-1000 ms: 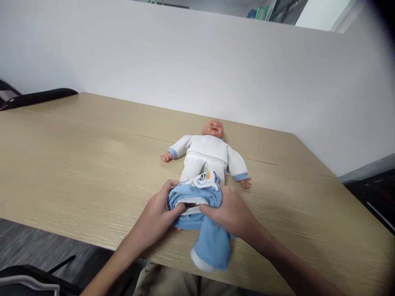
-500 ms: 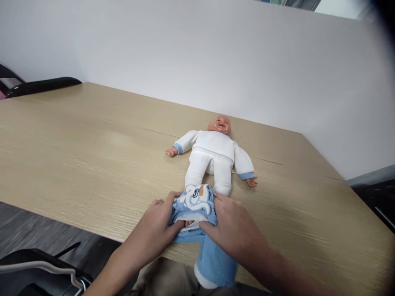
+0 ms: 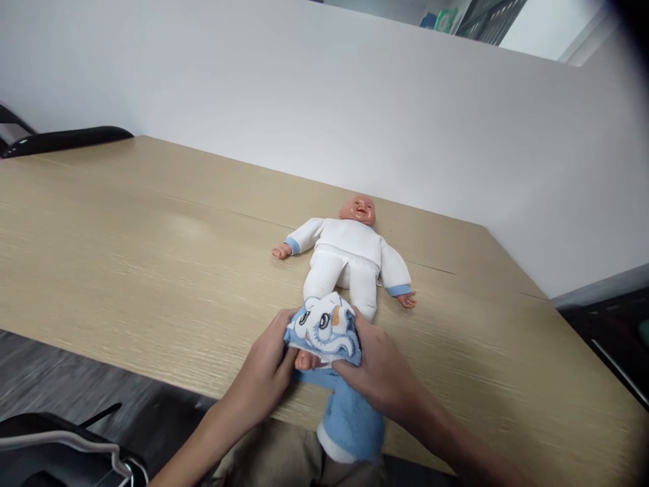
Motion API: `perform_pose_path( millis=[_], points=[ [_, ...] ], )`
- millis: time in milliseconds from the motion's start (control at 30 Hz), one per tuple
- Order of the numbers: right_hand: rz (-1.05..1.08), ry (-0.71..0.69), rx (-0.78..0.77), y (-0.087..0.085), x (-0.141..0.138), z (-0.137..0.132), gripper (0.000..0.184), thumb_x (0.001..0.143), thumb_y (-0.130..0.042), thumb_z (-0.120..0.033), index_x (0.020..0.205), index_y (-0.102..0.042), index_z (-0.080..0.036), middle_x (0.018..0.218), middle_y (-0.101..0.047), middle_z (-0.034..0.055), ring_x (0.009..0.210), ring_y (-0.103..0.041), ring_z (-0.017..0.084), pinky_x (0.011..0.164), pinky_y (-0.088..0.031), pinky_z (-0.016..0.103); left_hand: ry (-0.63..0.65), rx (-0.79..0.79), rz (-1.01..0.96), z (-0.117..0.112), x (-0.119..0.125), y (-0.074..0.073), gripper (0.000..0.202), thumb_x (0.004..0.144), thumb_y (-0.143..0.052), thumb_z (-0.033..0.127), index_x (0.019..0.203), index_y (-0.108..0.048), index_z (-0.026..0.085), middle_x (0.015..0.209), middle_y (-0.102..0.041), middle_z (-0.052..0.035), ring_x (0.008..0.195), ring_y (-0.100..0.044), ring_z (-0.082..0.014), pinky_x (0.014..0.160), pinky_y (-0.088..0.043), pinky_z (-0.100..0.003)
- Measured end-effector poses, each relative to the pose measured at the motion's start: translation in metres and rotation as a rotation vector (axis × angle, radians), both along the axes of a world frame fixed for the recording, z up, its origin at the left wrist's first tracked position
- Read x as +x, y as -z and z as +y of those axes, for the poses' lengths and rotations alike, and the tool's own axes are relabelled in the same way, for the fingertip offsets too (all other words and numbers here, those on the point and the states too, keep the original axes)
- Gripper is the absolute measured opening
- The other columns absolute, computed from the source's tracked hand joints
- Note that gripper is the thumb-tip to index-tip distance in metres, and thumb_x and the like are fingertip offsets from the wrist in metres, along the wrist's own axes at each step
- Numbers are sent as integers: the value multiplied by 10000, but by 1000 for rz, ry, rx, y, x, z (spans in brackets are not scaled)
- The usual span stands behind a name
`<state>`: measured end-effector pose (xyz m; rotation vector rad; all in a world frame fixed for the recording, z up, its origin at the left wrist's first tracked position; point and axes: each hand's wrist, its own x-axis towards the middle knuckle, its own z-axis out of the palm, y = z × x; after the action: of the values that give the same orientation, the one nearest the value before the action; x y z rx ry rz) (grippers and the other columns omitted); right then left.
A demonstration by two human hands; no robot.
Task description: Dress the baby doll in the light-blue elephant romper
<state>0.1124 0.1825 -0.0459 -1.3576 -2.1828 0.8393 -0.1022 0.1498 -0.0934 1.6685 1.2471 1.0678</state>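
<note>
While the left hand point(image 3: 263, 375) and right hand point(image 3: 385, 379) pinch the bunched blue fleece garment point(image 3: 324, 328) in closed fingers, it sits gathered at the feet of the baby doll point(image 3: 349, 250), which lies face up. Working it along the legs would likely call for even grips on both sides. A loose end hangs over the near edge of the table point(image 3: 152, 257). Bare tabletop lies to either side.
</note>
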Motion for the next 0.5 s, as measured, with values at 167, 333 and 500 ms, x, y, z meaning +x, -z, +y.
perform_pose_path(
  millis=[167, 333, 500],
  points=[
    [55, -55, 33, -11, 2, 17, 107, 830, -678, -152, 906, -662, -225, 889, -773, 3, 776, -713, 198, 698, -484, 295, -34, 57, 47, 20, -7, -15, 214, 1074, -440, 334, 1003, -589, 198, 1008, -629, -58, 933, -592, -227, 871, -488, -371],
    [81, -215, 51, -22, 13, 39, 170, 866, -719, -178, 1016, -725, -258, 1087, -786, -8, 968, -735, 207, 879, -537, 324, 91, -11, -10, 47, -22, -29, 269, 1005, -615, 389, 1208, -660, 219, 1269, -692, -76, 1225, -617, -277, 1086, -480, -406],
    [132, -229, -91, -12, 43, 43, 457, 871, -812, -304, 1299, -657, -259, 1284, -735, 51, 1176, -696, 275, 1014, -549, 401, 277, -86, 66, 58, -36, -48, 442, 989, -659, 470, 1365, -647, 238, 1478, -634, -88, 1349, -594, -305, 1159, -466, -424]
  ],
)
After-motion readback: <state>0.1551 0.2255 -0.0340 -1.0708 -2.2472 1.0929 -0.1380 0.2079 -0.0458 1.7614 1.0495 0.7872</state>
